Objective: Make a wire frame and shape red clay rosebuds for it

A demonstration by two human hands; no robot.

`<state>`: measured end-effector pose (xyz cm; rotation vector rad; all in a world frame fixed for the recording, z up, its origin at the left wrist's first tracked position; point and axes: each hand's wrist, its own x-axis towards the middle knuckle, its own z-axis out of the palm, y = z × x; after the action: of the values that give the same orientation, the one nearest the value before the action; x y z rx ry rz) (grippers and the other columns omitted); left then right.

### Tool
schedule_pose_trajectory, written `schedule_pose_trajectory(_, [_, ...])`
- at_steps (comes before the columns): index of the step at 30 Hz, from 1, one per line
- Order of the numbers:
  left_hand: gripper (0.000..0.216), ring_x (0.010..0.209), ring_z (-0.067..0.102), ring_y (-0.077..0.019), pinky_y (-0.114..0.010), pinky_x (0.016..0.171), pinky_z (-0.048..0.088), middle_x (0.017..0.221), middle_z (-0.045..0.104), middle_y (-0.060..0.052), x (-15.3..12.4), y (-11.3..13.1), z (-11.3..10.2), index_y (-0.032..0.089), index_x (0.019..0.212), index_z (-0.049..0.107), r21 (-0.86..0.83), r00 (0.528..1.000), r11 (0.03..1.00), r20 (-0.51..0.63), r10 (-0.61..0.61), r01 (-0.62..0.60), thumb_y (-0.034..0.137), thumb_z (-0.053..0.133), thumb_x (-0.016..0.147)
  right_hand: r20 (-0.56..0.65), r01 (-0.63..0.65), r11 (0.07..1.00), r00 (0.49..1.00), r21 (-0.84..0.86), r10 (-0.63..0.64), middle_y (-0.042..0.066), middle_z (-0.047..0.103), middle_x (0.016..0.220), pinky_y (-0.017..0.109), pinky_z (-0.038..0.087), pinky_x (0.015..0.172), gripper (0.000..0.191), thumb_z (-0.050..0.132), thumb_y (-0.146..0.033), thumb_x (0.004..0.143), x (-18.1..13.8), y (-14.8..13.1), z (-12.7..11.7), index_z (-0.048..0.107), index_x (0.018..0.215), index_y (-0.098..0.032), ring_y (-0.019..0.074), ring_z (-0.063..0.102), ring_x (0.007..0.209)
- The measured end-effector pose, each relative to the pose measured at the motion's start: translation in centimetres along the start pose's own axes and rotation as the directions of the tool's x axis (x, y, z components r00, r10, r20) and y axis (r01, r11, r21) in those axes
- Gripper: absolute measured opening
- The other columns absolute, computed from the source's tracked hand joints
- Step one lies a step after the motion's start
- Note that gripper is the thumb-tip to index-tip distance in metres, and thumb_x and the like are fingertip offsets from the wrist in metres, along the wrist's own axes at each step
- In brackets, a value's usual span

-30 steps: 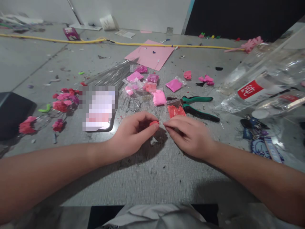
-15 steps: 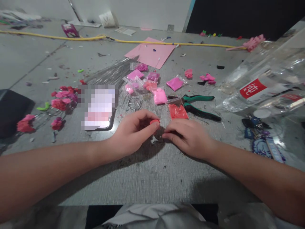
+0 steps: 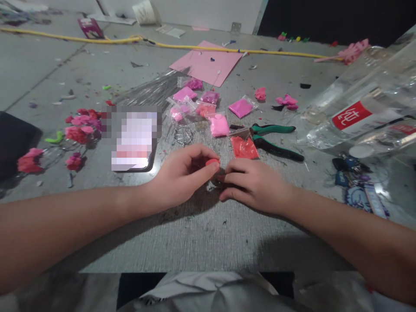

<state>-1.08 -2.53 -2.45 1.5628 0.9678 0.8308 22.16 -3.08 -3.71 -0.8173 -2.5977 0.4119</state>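
Note:
My left hand [image 3: 183,173] is closed, with a small lump of red clay [image 3: 212,162] pinched between thumb and fingers. Close beside it on the right is my right hand [image 3: 255,184], palm down over the table. Its fingers are bent and its thumb stands a little apart from them; nothing shows in its grip. The fingertips of both hands nearly meet. Just beyond my right hand lies a plastic bag of red clay [image 3: 244,148]. Behind that are green-handled pliers [image 3: 276,141] with spread handles. A bag of light pink clay [image 3: 219,125] lies ahead of my left hand.
A phone [image 3: 134,141] with a blurred screen lies left of my hands. Pink and red clay flowers [image 3: 79,130] are further left. Thin wires [image 3: 149,89] and a pink sheet [image 3: 208,65] lie behind. Clear bottles [image 3: 351,115] and a bunch of keychains [image 3: 360,190] are at the right.
My right thumb and fingers have moved apart from their earlier pinch. My left hand keeps its hold on the red clay. The whole view has shifted slightly upward in the picture.

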Motion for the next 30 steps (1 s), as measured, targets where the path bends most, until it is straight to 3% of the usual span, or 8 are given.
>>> schedule_pose_trajectory(2, [0.017, 0.070, 0.063, -0.0131, -0.025, 0.061, 0.051, 0.082, 0.068, -0.003, 0.0, 0.0, 0.0, 0.016, 0.100, 0.068, 0.007, 1.000, 1.000, 0.007, 0.005, -0.005, 0.032, 0.067, 0.096, -0.001, 0.002, 0.999, 1.000, 0.035, -0.002, 0.007, 0.069, 0.091, 0.032, 0.048, 0.069, 0.033, 0.070, -0.046, 0.098, 0.1, 0.1, -0.1, 0.078, 0.099, -0.014, 0.0192, 0.062, 0.080])
schedule_pose_trajectory(5, [0.017, 0.070, 0.063, -0.0128, -0.024, 0.060, 0.050, 0.082, 0.068, -0.003, 0.0, -0.1, -0.1, 0.016, 0.101, 0.068, -0.001, 1.000, 1.000, 0.016, 0.008, -0.008, 0.032, 0.067, 0.096, -0.041, -0.032, 0.995, 0.999, 0.099, 0.036, 0.006, 0.069, 0.089, 0.031, 0.049, 0.072, 0.023, 0.064, -0.034, 0.104, 0.2, 0.4, -0.2, 0.077, 0.098, -0.016, 0.0178, 0.064, 0.080])
schedule_pose_trajectory(11, [0.017, 0.067, 0.062, -0.0125, -0.023, 0.058, 0.049, 0.078, 0.067, -0.002, 0.0, -0.2, 0.0, 0.016, 0.101, 0.067, -0.022, 1.000, 1.000, 0.017, -0.006, 0.006, 0.032, 0.067, 0.096, -0.113, -0.156, 0.970, 0.977, 0.186, 0.179, 0.003, 0.071, 0.085, 0.029, 0.047, 0.071, 0.015, 0.064, -0.023, 0.102, 0.4, 0.4, -0.2, 0.074, 0.092, -0.017, 0.0152, 0.063, 0.077])
schedule_pose_trajectory(18, [0.016, 0.065, 0.061, -0.0121, -0.023, 0.055, 0.048, 0.078, 0.067, -0.003, 0.0, -0.1, 0.0, 0.016, 0.099, 0.068, -0.018, 1.000, 1.000, 0.003, -0.011, 0.011, 0.031, 0.067, 0.096, -0.070, -0.280, 0.940, 0.952, 0.193, 0.298, 0.000, 0.066, 0.078, 0.025, 0.039, 0.062, 0.005, 0.071, -0.019, 0.094, 1.0, -0.1, 0.0, 0.070, 0.090, -0.017, 0.0119, 0.055, 0.067])
schedule_pose_trajectory(23, [0.016, 0.065, 0.062, -0.0118, -0.022, 0.055, 0.049, 0.078, 0.068, -0.002, -0.1, 0.0, 0.0, 0.016, 0.100, 0.068, -0.023, 1.000, 0.999, 0.008, -0.026, 0.026, 0.032, 0.068, 0.096, -0.039, -0.273, 0.939, 0.957, 0.207, 0.287, 0.001, 0.065, 0.083, 0.026, 0.040, 0.065, 0.005, 0.073, -0.019, 0.092, 1.0, -0.1, 0.0, 0.068, 0.091, -0.017, 0.0124, 0.054, 0.069])
schedule_pose_trajectory(30, [0.014, 0.067, 0.063, -0.0105, -0.021, 0.057, 0.050, 0.079, 0.068, -0.002, 0.1, 0.5, 0.0, 0.015, 0.098, 0.067, -0.027, 1.000, 0.999, 0.008, -0.023, 0.023, 0.029, 0.068, 0.096, 0.048, -0.150, 0.965, 0.989, 0.214, 0.143, 0.006, 0.069, 0.098, 0.031, 0.047, 0.079, 0.017, 0.076, -0.031, 0.094, 0.6, 0.0, -0.6, 0.070, 0.102, -0.017, 0.0189, 0.063, 0.089])
